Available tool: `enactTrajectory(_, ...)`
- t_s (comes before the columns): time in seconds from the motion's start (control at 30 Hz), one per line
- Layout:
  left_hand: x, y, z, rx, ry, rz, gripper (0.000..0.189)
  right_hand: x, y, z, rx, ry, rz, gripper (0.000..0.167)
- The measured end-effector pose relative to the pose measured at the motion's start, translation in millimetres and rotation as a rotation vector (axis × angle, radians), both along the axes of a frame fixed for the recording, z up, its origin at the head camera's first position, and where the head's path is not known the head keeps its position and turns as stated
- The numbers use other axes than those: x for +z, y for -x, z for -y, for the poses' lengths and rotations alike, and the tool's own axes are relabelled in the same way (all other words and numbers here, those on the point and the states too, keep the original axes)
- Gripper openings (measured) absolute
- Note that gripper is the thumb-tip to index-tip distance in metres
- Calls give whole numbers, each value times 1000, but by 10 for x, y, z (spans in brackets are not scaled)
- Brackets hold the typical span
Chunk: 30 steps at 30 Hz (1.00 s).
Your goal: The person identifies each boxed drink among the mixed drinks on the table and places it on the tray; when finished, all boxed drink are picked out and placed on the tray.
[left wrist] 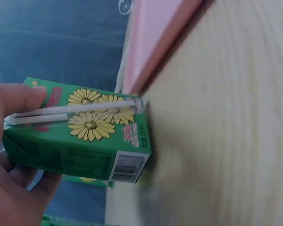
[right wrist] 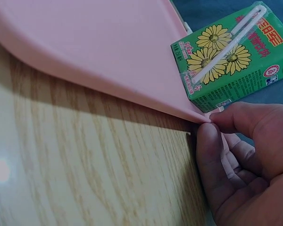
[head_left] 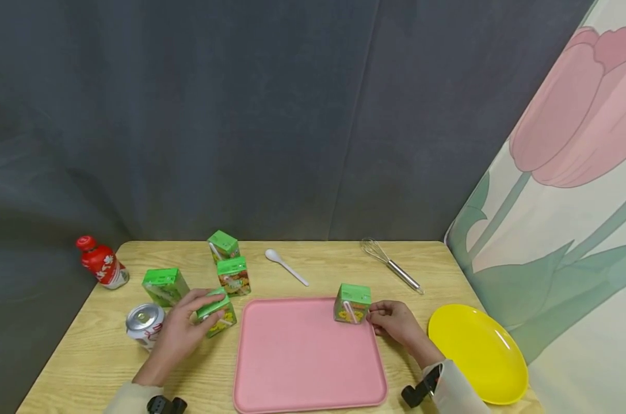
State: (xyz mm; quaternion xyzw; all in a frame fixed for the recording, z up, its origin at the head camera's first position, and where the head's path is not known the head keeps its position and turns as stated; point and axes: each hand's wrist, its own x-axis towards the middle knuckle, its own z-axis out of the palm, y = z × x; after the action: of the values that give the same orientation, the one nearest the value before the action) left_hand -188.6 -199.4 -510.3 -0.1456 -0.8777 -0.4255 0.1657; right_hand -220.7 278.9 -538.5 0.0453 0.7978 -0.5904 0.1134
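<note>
My left hand [head_left: 180, 325] grips a green drink carton [left wrist: 94, 117] between thumb and fingers. The carton has yellow flowers and a white straw on its side, and is at the table's surface left of the pink tray [head_left: 310, 362]. With thumb and forefinger, my right hand [head_left: 396, 323] pinches the tray's right rim, clearly seen in the right wrist view. Right beside those fingertips, another green drink carton [right wrist: 231, 56] stands upright in the tray's back right corner. A third green carton [head_left: 165, 286] and a drink can [head_left: 145, 325] stand close to my left hand.
Two green cartons, one in front [head_left: 233, 276] and one behind [head_left: 223, 246], stand at the back. A white spoon [head_left: 287, 267] and a whisk [head_left: 393, 265] lie behind the tray. At left stands a red bottle [head_left: 103, 263], at right a yellow plate [head_left: 477, 353].
</note>
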Motion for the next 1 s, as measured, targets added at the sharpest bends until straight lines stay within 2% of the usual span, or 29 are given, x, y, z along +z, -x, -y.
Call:
enactTrajectory(0.17, 146, 28, -89, -80, 8, 7, 36, 23, -6, 10, 1, -3, -2, 28)
enactTrajectory(0.4, 307, 143, -319, -264, 3, -7, 35, -29, 4, 27, -58, -17, -12, 24)
enactTrajectory(0.53, 386, 217, -498, -361, -17, 43, 33, 5, -4, 56, -78, -10, -5, 23)
enactTrajectory(0.73, 398, 360, -806, -480, -59, 148, 32, 48, 5, 82, -90, -18, -7, 21)
enactTrajectory(0.87, 376, 447, -1002, -519, -74, 204, 30, 51, 8, 89, -92, -31, -10, 21)
enactTrajectory(1.0, 364, 529, -1184, -571, -36, 205, 29, 49, -2, 80, -96, -41, 1, 21)
